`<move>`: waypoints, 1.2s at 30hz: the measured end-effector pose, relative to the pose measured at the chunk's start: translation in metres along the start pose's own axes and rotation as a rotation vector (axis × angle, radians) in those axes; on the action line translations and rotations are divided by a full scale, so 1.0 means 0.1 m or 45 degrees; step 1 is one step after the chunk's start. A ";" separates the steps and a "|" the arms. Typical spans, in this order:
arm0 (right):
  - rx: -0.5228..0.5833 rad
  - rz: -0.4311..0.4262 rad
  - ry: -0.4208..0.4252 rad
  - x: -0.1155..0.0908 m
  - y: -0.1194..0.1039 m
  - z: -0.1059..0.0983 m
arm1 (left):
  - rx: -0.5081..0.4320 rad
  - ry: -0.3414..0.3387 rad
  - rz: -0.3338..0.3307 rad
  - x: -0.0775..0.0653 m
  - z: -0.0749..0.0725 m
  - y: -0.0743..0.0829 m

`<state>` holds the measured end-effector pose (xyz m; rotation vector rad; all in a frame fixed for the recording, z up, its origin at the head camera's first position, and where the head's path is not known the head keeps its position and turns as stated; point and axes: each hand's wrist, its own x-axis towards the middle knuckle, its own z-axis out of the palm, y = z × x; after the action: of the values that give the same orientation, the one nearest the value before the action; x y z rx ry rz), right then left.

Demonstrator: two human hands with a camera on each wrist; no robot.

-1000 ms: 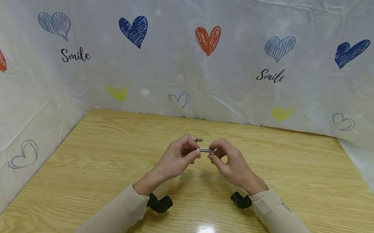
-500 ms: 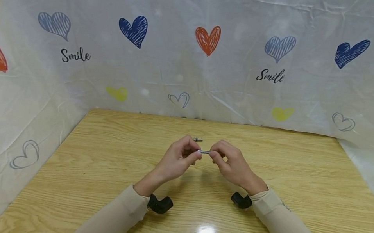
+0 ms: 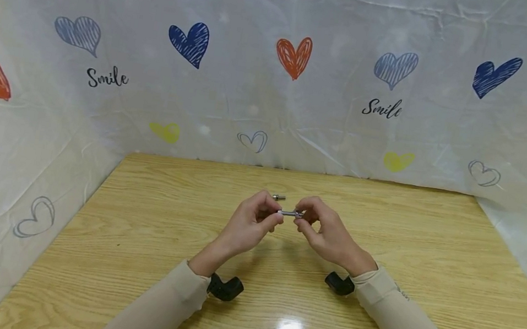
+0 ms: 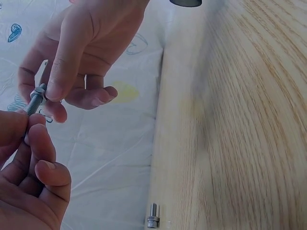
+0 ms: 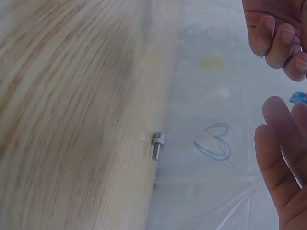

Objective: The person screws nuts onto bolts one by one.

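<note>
Above the table, in the head view, a threaded metal bolt [image 3: 288,213] lies level between the two hands. Thumb and fingers of my left hand [image 3: 249,223] pinch its left end, hiding that end. A nut [image 4: 37,92] sits on the thread near the other end, and my right hand [image 3: 329,237] pinches it between thumb and index finger. Bare thread shows between the hands in the left wrist view. Behind them, a second bolt [image 5: 157,146] with a nut on it lies on the table. The right wrist view leaves the held bolt out of frame.
The wood-grain table [image 3: 158,239] ends at the back against a white cloth [image 3: 233,88] printed with hearts and "Smile". More cloth hangs at both sides. A black wrist mount [image 3: 226,288] sits at the left sleeve, another black mount [image 3: 340,283] at the right.
Half a second ago the right fingers covered the nut and stood closer to the left hand; they now sit slightly further right with the nut showing. The left hand has barely moved.
</note>
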<state>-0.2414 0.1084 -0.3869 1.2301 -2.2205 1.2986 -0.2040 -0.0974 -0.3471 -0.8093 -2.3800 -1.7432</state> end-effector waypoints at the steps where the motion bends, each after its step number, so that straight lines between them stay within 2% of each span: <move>1: -0.001 -0.004 -0.003 0.00 -0.01 0.00 | 0.000 -0.001 -0.002 0.00 0.00 0.00; 15: -0.047 -0.055 0.027 -0.02 0.11 0.00 | -0.016 -0.022 -0.004 0.00 0.01 0.03; 19: -0.037 -0.019 0.034 -0.03 0.10 -0.01 | -0.014 -0.016 0.003 0.00 0.01 0.03; 21: -0.028 0.016 0.036 -0.04 0.08 -0.02 | -0.012 -0.009 0.004 0.00 0.01 0.02; 24: -0.015 0.039 0.030 -0.02 -0.09 -0.05 | -0.008 -0.004 0.006 0.00 0.01 0.01; 28: -0.007 0.009 0.021 0.02 -0.18 -0.05 | -0.007 -0.004 0.015 -0.01 0.00 0.02; 32: -0.004 -0.015 0.031 -0.01 0.00 0.01 | -0.003 -0.002 0.017 -0.01 0.00 0.03; 36: -0.016 -0.027 0.026 -0.02 0.06 0.02 | -0.007 -0.007 0.013 0.00 0.00 0.02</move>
<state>-0.2447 0.1088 -0.3928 1.2276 -2.1923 1.2812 -0.2024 -0.0968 -0.3454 -0.8265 -2.3713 -1.7467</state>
